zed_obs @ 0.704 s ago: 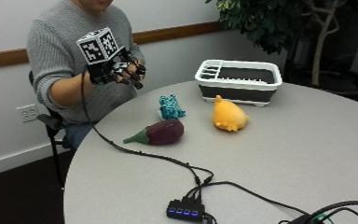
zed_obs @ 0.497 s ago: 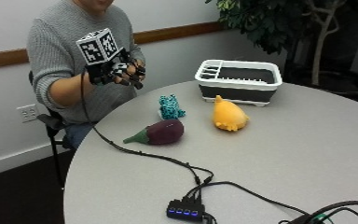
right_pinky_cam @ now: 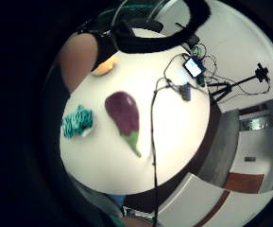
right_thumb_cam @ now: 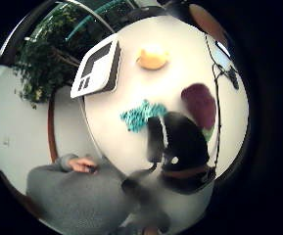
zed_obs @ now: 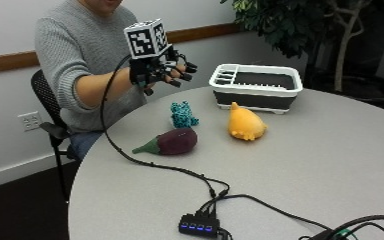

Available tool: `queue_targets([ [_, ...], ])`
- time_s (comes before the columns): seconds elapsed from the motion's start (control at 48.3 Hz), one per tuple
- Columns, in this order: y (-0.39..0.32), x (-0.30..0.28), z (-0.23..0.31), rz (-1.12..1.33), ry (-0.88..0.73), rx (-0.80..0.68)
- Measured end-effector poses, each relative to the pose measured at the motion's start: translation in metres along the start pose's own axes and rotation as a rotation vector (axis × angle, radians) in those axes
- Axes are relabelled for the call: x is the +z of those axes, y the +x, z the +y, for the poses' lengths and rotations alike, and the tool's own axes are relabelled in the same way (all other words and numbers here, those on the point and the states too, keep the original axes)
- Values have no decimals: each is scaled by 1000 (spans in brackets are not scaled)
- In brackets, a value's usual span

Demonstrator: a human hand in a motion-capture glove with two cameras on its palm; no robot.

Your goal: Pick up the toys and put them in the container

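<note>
Since the earlier frames, hardly anything has moved: the gloved right hand (zed_obs: 162, 72) still hovers above the table's (zed_obs: 352, 150) edge, fingers loosely spread and holding nothing. From the purple eggplant toy (zed_obs: 169, 141), the teal toy (zed_obs: 183, 114) sits near at about one o'clock and the orange toy (zed_obs: 245, 124) lies at about three o'clock, all three resting apart on the tabletop. At twelve o'clock from the orange toy, just beyond it, stands the white-rimmed container (zed_obs: 257, 85). A black cable (zed_obs: 179, 170) runs across the table past the eggplant toy's stem end.
</note>
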State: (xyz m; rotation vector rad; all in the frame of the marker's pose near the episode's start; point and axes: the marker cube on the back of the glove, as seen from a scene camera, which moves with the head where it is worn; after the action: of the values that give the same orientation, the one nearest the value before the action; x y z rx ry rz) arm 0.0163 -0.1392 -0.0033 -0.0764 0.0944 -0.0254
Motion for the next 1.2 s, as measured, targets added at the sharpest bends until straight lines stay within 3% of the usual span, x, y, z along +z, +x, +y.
queue_targets([
  [0.228, 13, 34, -30, 1, -74, 31],
  [0.476, 53, 151, -23, 26, -258, 254],
  [0.601, 44, 193, -5, -36, -251, 271],
  [1.015, 45, 181, -20, 15, -113, 238],
  [1.098, 47, 155, -31, -55, -114, 244],
  [1.201, 54, 84, -53, -79, 2, 224],
])
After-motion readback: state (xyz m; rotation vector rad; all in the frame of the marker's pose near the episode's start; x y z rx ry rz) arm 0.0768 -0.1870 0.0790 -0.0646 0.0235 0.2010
